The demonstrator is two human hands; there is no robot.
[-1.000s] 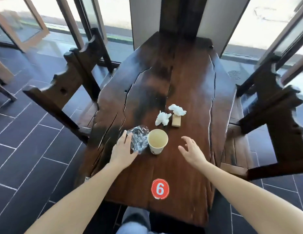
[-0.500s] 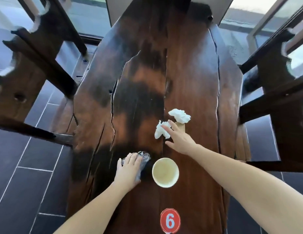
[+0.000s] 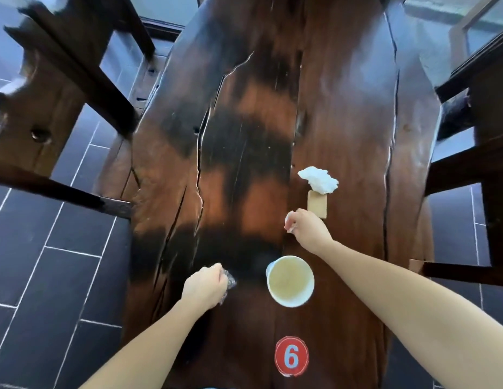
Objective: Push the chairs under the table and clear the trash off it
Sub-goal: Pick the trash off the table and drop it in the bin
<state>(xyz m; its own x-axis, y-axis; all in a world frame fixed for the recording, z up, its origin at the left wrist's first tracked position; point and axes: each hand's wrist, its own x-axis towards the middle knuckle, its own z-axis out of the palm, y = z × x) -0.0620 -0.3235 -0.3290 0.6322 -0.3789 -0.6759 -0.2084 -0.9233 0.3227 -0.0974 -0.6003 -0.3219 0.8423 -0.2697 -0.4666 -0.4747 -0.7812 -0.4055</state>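
On the long dark wooden table [image 3: 343, 94], my left hand [image 3: 205, 286] is closed around a crumpled clear plastic wrapper [image 3: 230, 281], of which only an edge shows. My right hand [image 3: 309, 230] is closed on a white crumpled tissue [image 3: 289, 222], mostly hidden in my fist. A white paper cup [image 3: 290, 280] stands upright between my hands. Beyond my right hand lies a small brown cardboard piece [image 3: 317, 204] with a second crumpled white tissue [image 3: 319, 178] resting at its far end.
A heavy dark wooden chair [image 3: 48, 108] stands at the table's left side and another chair [image 3: 483, 164] at the right, both close to the edges. A red round sticker with the number 6 [image 3: 291, 356] marks the near end. Dark tiled floor [image 3: 34, 262] surrounds the table.
My left hand has bunched the plastic wrapper into its fist. My right hand reached to the nearer tissue and closed on it. The view has moved forward over the table.
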